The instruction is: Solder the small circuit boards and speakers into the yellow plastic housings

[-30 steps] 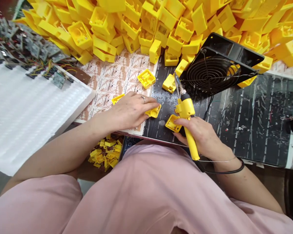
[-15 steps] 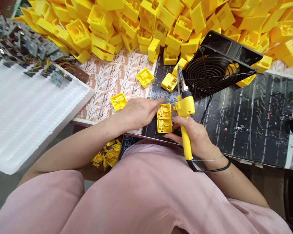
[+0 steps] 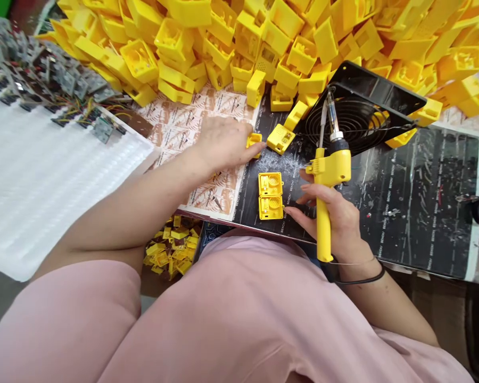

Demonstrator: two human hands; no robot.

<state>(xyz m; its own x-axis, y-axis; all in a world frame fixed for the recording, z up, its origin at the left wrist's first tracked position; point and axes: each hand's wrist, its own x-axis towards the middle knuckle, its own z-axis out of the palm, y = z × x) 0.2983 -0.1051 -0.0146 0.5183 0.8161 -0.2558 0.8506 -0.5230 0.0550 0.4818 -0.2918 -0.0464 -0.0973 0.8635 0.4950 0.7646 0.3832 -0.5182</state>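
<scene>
On the black mat [image 3: 403, 175], right hand [image 3: 337, 213] grips soldering iron [image 3: 327, 175]; left hand [image 3: 223, 141] pinches yellow shell [image 3: 254, 141].

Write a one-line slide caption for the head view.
Right hand grips a yellow soldering gun beside two paired yellow housings; left hand reaches onto another yellow part below the heap.
</scene>
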